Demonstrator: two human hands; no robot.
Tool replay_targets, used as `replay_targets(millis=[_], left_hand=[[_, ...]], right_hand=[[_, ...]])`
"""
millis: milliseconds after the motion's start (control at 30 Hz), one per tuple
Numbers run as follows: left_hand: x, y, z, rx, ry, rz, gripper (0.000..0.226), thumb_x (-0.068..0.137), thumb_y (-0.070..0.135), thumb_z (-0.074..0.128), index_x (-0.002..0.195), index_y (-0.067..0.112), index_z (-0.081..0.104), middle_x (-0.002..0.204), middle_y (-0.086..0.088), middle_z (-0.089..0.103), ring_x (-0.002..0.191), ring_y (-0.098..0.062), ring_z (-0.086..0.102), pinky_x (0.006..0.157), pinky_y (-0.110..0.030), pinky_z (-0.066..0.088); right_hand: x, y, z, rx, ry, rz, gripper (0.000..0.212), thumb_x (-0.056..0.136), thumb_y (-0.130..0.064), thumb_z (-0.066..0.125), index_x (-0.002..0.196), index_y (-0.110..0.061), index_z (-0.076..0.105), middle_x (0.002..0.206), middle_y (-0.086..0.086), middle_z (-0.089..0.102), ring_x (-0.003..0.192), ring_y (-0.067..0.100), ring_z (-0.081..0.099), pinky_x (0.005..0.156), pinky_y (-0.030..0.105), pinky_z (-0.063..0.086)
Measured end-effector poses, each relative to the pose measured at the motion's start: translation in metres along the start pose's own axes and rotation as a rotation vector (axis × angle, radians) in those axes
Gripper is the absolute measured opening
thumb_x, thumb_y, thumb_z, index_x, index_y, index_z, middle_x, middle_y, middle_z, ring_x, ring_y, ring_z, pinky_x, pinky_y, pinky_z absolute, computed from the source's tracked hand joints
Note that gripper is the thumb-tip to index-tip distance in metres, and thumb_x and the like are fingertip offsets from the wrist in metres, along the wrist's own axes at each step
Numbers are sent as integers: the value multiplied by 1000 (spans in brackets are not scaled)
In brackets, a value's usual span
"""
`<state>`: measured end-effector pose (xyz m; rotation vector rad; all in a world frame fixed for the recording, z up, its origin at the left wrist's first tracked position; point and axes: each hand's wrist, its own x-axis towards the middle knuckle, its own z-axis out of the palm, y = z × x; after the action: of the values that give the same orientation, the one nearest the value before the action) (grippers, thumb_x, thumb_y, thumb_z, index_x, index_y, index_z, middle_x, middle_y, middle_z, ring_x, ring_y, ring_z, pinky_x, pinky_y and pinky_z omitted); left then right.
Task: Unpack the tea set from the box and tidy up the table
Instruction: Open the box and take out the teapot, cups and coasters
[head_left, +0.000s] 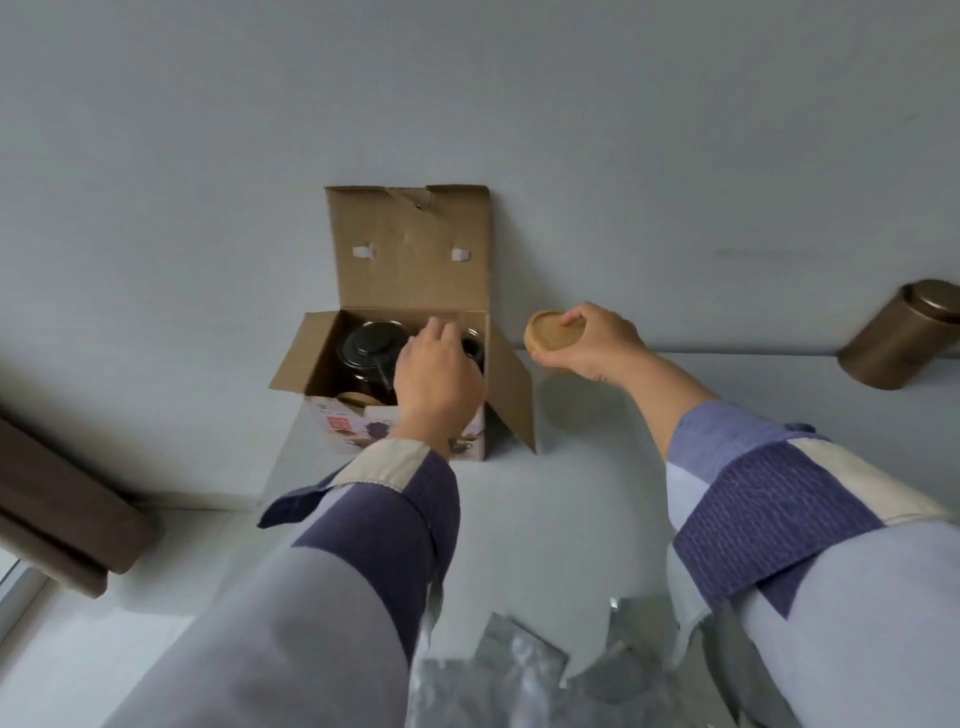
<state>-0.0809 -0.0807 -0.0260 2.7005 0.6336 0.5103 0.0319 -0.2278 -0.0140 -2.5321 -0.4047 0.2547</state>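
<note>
One open cardboard box (410, 291) w/ dark glass teapot (370, 358) inside.

A domestic room, most likely a home: a plain white worktop (597, 519) set against a bare pale wall (467, 93), with a dark brown upholstered furniture edge (57, 509) at 8 o'clock. An opened retail cardboard box (410, 291) holding a dark glass teapot (371, 353) stands at 12 o'clock. A bronze tea canister (904, 338) at 3 o'clock and silver foil pouches (519, 670) at 6 o'clock suggest household tea things, not a shop or lab.
</note>
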Motion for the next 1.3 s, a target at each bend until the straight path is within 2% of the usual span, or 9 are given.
replay_targets(millis=[100, 267, 367, 467, 567, 700, 1000, 1200, 1300], left_hand=[[-23, 53, 44, -21, -74, 111, 40, 86, 11, 45, 124, 14, 56, 127, -3, 53, 114, -27, 53, 96, -34, 38], [-66, 122, 121, -103, -255, 93, 45, 90, 11, 43, 134, 17, 46, 142, 1, 42, 127, -22, 43, 106, -32, 31], [-82, 144, 162, -81, -332, 94, 48, 96, 16, 37, 144, 15, 34, 153, 0, 27, 140, -19, 26, 116, -31, 20], [-86, 155, 196, -62, -364, 97, 50, 99, 22, 31, 148, 14, 24, 158, -2, 16, 146, -16, 12, 119, -31, 8], [-94, 153, 219, 0, -313, 129, 55, 97, 27, 28, 150, 14, 22, 159, -1, 15, 147, -15, 9, 118, -30, 1], [-98, 150, 227, 12, -201, 138, 60, 88, 32, 35, 145, 13, 36, 154, -2, 30, 144, -16, 23, 118, -30, 8], [-95, 151, 227, 25, -199, 122, 62, 86, 35, 37, 144, 15, 37, 153, 0, 33, 143, -15, 25, 119, -32, 16], [-96, 151, 225, 35, -217, 120, 62, 89, 36, 37, 147, 17, 31, 155, 2, 26, 145, -13, 19, 119, -28, 8], [-97, 152, 225, 24, -213, 120, 62, 89, 36, 36, 148, 17, 31, 156, 2, 26, 145, -12, 18, 119, -29, 9]], right_hand=[[-4, 57, -18, -14, 0, 60, 73, 58, -62, 74, 119, -27, 52, 130, 6, 56, 121, 28, 50, 100, 33, 44], [-7, 152, -36, -36, -15, 148, 73, 64, -60, 72, 124, -26, 49, 129, 8, 51, 124, 29, 44, 100, 34, 43], [-2, 201, -40, -36, 9, 182, 68, 66, -56, 73, 122, -26, 48, 126, 10, 48, 124, 30, 39, 97, 33, 41], [10, 241, -45, -50, 65, 214, 67, 66, -54, 74, 121, -24, 49, 125, 11, 49, 123, 31, 39, 97, 33, 42], [29, 270, -49, -36, 111, 256, 68, 67, -50, 75, 123, -22, 48, 128, 11, 47, 125, 31, 37, 97, 34, 40], [60, 294, -50, -23, 171, 256, 68, 66, -49, 75, 123, -22, 48, 129, 10, 46, 126, 31, 37, 98, 34, 37], [112, 315, -47, -12, 276, 238, 65, 66, -46, 74, 121, -21, 51, 130, 12, 46, 123, 35, 37, 102, 36, 36], [124, 317, -47, -76, 241, 211, 64, 66, -47, 73, 121, -23, 50, 131, 14, 45, 122, 37, 38, 102, 36, 33], [121, 312, -54, -122, 150, 234, 73, 65, -52, 73, 128, -29, 44, 143, 15, 34, 130, 37, 29, 106, 36, 28]])
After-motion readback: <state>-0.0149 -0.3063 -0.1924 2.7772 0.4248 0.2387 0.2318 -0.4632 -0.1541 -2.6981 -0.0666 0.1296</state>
